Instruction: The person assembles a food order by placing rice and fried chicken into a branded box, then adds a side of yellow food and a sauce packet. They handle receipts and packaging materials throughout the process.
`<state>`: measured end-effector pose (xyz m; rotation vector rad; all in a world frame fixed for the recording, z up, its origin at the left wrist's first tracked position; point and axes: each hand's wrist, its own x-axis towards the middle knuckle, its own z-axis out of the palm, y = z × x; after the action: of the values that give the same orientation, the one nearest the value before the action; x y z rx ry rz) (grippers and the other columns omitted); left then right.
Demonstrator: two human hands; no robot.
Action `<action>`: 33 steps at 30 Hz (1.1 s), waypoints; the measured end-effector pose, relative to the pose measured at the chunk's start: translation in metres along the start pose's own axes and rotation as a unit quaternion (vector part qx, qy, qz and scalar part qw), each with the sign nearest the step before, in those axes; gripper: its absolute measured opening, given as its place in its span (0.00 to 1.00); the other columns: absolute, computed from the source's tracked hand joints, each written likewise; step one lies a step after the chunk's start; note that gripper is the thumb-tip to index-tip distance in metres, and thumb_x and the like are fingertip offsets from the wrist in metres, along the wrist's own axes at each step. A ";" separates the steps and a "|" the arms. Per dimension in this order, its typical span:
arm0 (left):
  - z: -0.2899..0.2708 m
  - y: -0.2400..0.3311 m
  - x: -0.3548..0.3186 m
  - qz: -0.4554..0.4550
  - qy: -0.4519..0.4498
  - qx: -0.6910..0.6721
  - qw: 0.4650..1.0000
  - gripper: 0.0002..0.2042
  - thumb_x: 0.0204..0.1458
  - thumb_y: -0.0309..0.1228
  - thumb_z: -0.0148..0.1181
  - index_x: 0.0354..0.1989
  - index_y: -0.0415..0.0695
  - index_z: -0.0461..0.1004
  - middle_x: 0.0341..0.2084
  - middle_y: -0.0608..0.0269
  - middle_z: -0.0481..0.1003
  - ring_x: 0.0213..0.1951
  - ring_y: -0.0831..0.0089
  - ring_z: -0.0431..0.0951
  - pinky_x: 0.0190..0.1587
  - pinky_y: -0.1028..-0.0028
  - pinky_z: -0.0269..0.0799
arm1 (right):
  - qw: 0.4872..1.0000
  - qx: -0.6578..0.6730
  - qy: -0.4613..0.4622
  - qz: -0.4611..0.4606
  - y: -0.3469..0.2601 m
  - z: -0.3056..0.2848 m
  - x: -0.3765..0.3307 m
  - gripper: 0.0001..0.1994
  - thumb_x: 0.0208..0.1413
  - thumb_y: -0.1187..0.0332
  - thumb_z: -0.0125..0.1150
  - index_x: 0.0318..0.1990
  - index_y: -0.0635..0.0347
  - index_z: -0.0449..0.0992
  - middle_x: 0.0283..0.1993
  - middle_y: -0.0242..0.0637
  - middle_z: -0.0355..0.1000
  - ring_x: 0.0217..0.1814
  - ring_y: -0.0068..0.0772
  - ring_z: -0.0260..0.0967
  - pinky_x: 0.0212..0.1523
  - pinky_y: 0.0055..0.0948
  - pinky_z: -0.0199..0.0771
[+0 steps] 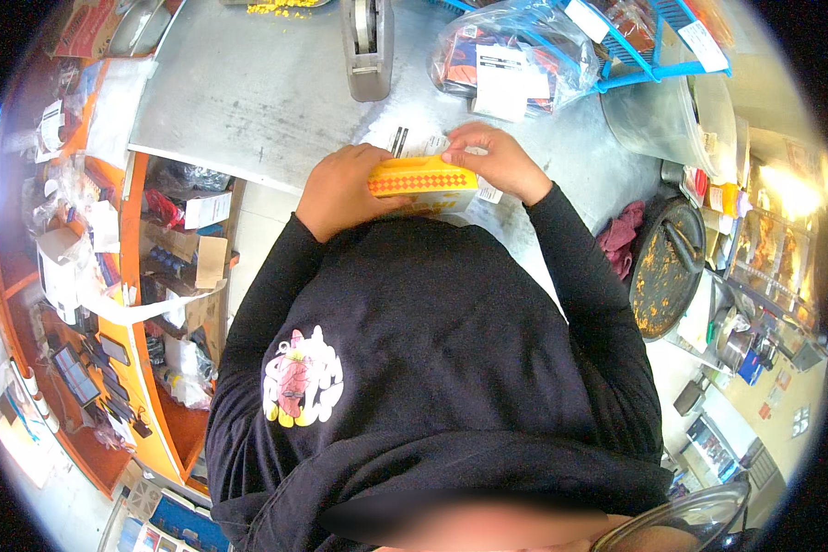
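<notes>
A yellow carton with an orange checkered band is held close in front of my body, at the near edge of the metal table. My left hand is closed around its left end. At the right end, my right hand pinches the carton's upper edge with thumb and bent fingers. Just beyond the carton lies a white printed paper slip, partly covered by the carton and my right hand. The carton's underside and the fingertips behind it are hidden.
A grey tape dispenser stands farther back on the metal table. To its right are a clear bag of packets, a blue basket and a clear bin. A dark round pan stands right; orange shelves left.
</notes>
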<state>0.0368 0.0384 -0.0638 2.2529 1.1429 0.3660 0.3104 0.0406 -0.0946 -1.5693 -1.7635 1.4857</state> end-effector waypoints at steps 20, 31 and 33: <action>-0.010 -0.029 -0.035 -0.023 0.250 -0.001 0.968 0.30 0.49 0.39 0.67 0.60 0.45 0.66 0.53 0.49 0.69 0.56 0.51 0.68 0.58 0.60 0.64 | 0.994 0.072 0.060 0.056 0.048 0.011 0.035 0.26 0.47 0.56 0.73 0.46 0.69 0.76 0.40 0.41 0.77 0.40 0.27 0.74 0.42 0.26 0.73; -0.035 -0.149 -0.230 -0.299 0.486 0.023 0.820 0.27 0.52 0.38 0.65 0.57 0.37 0.66 0.52 0.42 0.69 0.55 0.49 0.69 0.59 0.59 0.63 | 0.943 -0.288 0.165 -0.035 0.006 -0.004 0.032 0.21 0.51 0.58 0.68 0.49 0.61 0.78 0.49 0.44 0.74 0.54 0.42 0.69 0.58 0.36 0.64; -0.054 -0.201 -0.290 -0.377 0.569 0.061 0.729 0.27 0.51 0.35 0.65 0.57 0.34 0.66 0.52 0.42 0.69 0.54 0.50 0.69 0.58 0.59 0.64 | 0.931 -0.264 0.239 -0.078 -0.029 0.009 0.029 0.12 0.57 0.64 0.63 0.43 0.61 0.79 0.41 0.38 0.77 0.48 0.34 0.72 0.54 0.31 0.68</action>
<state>-0.2912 -0.0806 -0.1386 1.2635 2.5785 1.4271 0.2795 0.0664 -0.0838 -1.7792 -2.0026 0.4952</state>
